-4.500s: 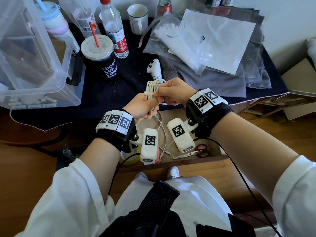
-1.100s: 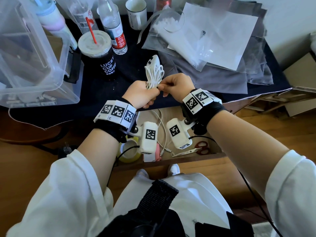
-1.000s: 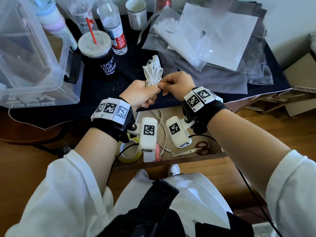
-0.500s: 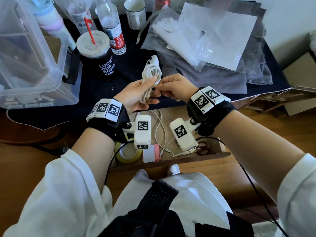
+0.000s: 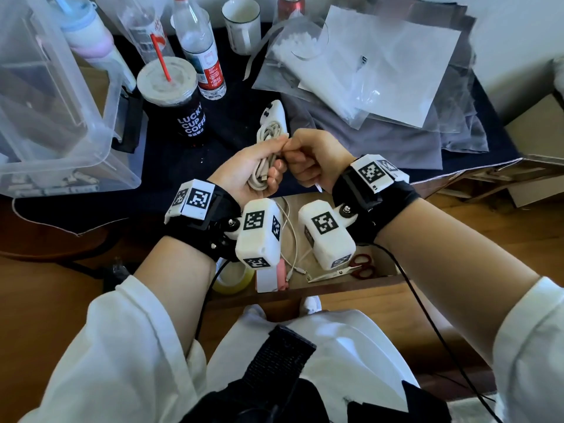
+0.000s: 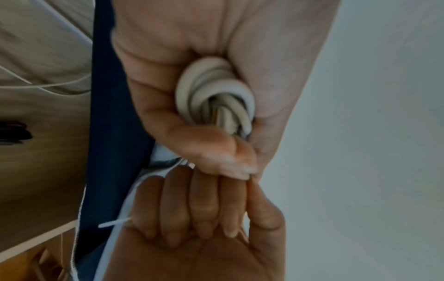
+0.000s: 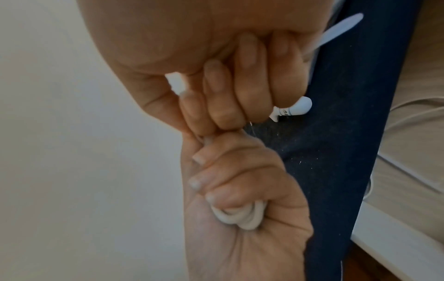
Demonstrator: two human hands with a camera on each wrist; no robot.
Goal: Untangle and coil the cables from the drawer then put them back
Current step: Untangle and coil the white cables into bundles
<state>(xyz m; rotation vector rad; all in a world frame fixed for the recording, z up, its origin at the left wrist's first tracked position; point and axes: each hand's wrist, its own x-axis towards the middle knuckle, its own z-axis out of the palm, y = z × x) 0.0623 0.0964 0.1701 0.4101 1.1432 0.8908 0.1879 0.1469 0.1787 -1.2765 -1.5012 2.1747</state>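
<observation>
A white cable coil [image 5: 263,175] lies in my upturned left hand [image 5: 274,161], whose fingers and thumb curl round it; its upper loops stick out above the thumb. The left wrist view shows the coil's [image 6: 213,95] folded end in the fist, and the right wrist view shows it [image 7: 240,216] under the left fingers [image 7: 228,180]. My right hand [image 5: 290,148] is fisted against the left thumb and pinches at the coil's top. A thin white strip [image 7: 336,32] pokes out past its little finger. The open drawer [image 5: 335,288] is below both wrists, with thin white cables [image 5: 293,239] loose in it.
In the drawer lie red-handled scissors [image 5: 357,268] and a yellow tape roll [image 5: 232,279]. On the dark table behind stand a coffee cup [image 5: 175,96], a water bottle [image 5: 201,53], a mug [image 5: 242,24], a clear bin [image 5: 52,96], plastic bags [image 5: 366,62] and a white controller [image 5: 273,112].
The coil went from upright in the left fist to lying along the upturned palm, and the left fingers have curled back round it. The right hand kept pinching at its top.
</observation>
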